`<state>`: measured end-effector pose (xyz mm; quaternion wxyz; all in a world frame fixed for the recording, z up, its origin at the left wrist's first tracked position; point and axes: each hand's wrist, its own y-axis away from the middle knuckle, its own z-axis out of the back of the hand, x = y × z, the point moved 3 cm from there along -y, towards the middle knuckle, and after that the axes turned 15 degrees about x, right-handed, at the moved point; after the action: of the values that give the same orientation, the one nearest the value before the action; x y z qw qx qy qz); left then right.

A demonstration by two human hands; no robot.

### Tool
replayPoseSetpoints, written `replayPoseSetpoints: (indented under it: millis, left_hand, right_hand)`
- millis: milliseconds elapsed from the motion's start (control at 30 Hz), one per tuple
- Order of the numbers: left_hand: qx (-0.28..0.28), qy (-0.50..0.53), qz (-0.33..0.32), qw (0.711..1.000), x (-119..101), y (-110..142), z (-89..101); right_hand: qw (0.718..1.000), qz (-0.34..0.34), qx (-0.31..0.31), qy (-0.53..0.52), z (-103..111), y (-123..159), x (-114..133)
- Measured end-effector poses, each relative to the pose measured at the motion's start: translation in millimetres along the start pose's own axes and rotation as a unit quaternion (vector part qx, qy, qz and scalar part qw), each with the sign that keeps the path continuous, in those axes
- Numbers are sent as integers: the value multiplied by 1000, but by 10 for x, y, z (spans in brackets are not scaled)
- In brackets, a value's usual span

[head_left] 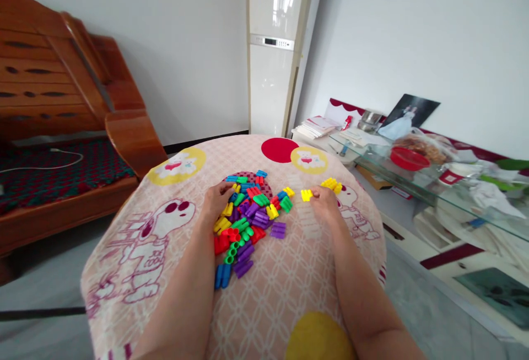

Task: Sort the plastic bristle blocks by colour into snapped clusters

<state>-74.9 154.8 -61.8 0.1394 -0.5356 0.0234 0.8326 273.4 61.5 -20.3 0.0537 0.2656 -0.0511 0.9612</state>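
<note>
Note, at far L, a carved wooden bench (53, 81), then in the corner a tall white unit (270, 84), both well apart from the work. Down front, see the round table (297, 272) under a patterned cloth. Off to the R, a glass shelf (372, 160), crowded w/ stuff: a photo (409, 114), papers (316, 127), a red bowl (409, 158), etc. Not in the way of the work, AFAICT.

Mid-table, find a mixed pile (252, 214) of small plastic pcs: red, green, blue, purple, yellow. Packed tight, w/ some leaning on or overlapping others; prob. the main snag for a clean pick.

See the L hand (214, 203) at the L edge of the pile, fingers bent in among the pcs. Can't tell if closed on one. See the R hand (327, 203) well apart from the pile, w/ thumb & finger pinched together on a yellow piece (306, 195).

Just beyond the R hand, a small yellow group (331, 185), partly hidden by it. Near the pile's R side, a loose purple piece (278, 230).

Step in hand, at a guess: handling that single yellow pc btwn pile & group. Calls for a light pinch, a low release, & no nudge to the pcs alongside.
</note>
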Motion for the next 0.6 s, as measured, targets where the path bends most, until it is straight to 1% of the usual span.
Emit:
replayPoseSetpoints:
  millis: [67,133,267,333,400,467,600]
  left_hand:
    - [2,-1,4,1000,-14,8,2]
    - [2,-5,9,1000,-36,18,7]
    - [0,-4,21,1000,-88,30,13]
    - [-2,-9,27,1000,-120,36,16]
    - [-4,-16,29,999,-149,44,19]
    - [-5,-23,27,999,-166,50,21]
    - [-3,-36,24,999,-151,45,20]
  right_hand:
    - [999,-12,20,28,38,4,-77]
    - [999,-32,13,26,120,6,-187]
    - [995,-63,-80,-19,358,50,-465]
    - [993,-66,-93,-21,423,73,-565]
    - [994,-67,-89,-9,438,84,-613]
    - [992,-84,-95,10,432,87,-633]
    - [979,-158,-125,45,417,82,-705]
